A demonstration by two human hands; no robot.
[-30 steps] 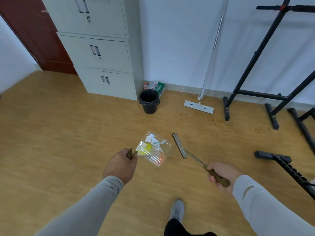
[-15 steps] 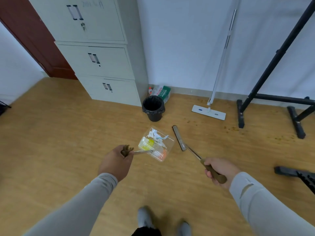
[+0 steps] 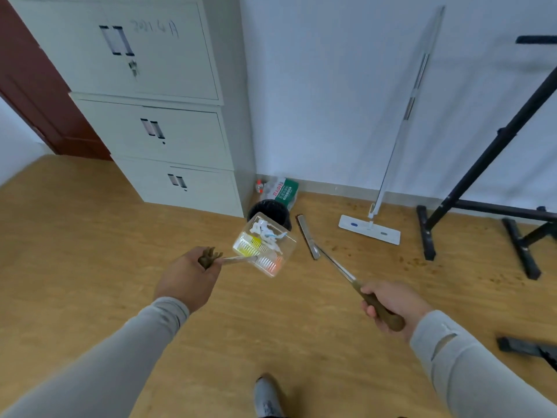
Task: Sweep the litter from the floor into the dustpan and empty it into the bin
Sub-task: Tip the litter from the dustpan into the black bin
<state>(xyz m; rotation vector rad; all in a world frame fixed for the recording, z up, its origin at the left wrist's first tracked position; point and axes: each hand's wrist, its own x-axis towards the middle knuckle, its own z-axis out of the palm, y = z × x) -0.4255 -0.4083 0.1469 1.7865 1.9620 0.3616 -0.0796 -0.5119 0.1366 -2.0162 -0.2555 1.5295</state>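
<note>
The left hand (image 3: 187, 279) grips the brown handle of a clear plastic dustpan (image 3: 265, 245) loaded with white and yellow litter (image 3: 261, 235), held just before the round black bin (image 3: 270, 212). Further right, the right hand (image 3: 391, 304) clasps the brown-handled, metal-shafted broom (image 3: 313, 239), its narrow head angled beside the bin.
</note>
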